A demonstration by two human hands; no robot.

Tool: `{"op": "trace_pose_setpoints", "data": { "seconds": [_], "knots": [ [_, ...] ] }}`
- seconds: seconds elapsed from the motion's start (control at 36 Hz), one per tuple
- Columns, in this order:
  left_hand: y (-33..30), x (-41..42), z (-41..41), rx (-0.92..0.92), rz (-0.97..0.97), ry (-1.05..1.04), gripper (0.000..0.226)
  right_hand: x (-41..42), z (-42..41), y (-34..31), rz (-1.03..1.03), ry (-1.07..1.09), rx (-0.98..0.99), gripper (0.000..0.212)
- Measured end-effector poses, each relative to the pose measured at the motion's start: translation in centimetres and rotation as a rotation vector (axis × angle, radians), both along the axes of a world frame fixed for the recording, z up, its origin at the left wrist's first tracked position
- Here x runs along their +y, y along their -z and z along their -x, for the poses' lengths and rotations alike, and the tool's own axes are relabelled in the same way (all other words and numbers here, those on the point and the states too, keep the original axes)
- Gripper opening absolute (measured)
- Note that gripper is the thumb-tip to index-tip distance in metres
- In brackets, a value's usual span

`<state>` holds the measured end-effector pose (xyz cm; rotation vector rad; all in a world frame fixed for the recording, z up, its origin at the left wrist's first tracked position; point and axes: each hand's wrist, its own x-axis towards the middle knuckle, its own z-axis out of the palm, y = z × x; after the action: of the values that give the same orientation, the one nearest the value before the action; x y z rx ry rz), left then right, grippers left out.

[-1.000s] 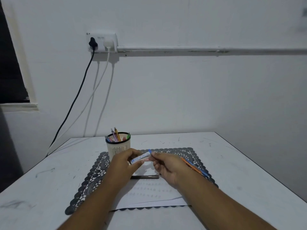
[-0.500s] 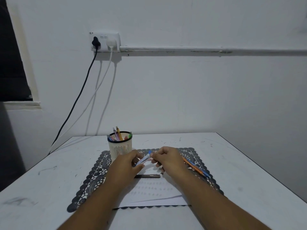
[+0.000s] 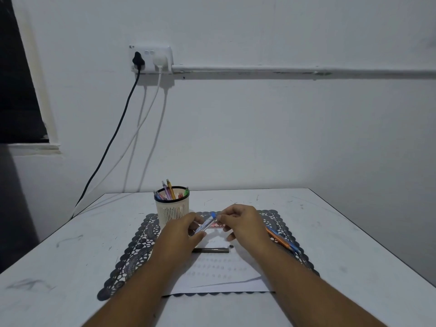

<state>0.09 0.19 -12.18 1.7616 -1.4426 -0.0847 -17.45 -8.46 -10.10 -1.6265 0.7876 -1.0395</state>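
Pen cup [image 3: 172,210]: the landmark, a white slotted cup with a dark rim. It stands upright on the far left part of the mat and holds several coloured pens.
Clear tube [image 3: 205,224]: slim and blue-capped, held tilted in the air just right of the pen cup and nearer the viewer. Its lower end is hidden in the left hand, and its contents are too small to make out.
Left hand [image 3: 181,233]: in front of the pen cup, with fingers and thumb curled round the tube's lower end.
Right hand [image 3: 244,224]: right of the pen cup, fingertips pinching the tube's capped end. The other fingers are curled under and mostly hidden.
Red-and-white scrap [image 3: 216,225]: just behind the tube, mostly covered, and cannot be identified.
Dark pen [image 3: 211,250]: lies flat on the paper, nearer than the pen cup, with its left end behind the left hand.
Paper [image 3: 219,270]: carries rows of faint, unreadable marks, with both forearms crossing its sides.
Mat [image 3: 132,253]: black lace, lying under the pen cup and the paper.
Orange and blue pens [image 3: 282,240]: well right of the pen cup, with their upper ends hidden by the right wrist.
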Motion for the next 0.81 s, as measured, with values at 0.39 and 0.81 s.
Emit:
{"op": "trace_pose_setpoints", "data": {
  "seconds": [0.39,0.81],
  "knots": [
    [0.03,-0.05,0.13,0.034,0.004,0.011,0.022,0.12,-0.28,0.33,-0.026,0.018,-0.021,0.020],
    [-0.10,0.13,0.31,0.063,0.021,0.015,0.021,0.27,-0.18,-0.05,-0.056,0.028,-0.034,0.011]
  ]
}}
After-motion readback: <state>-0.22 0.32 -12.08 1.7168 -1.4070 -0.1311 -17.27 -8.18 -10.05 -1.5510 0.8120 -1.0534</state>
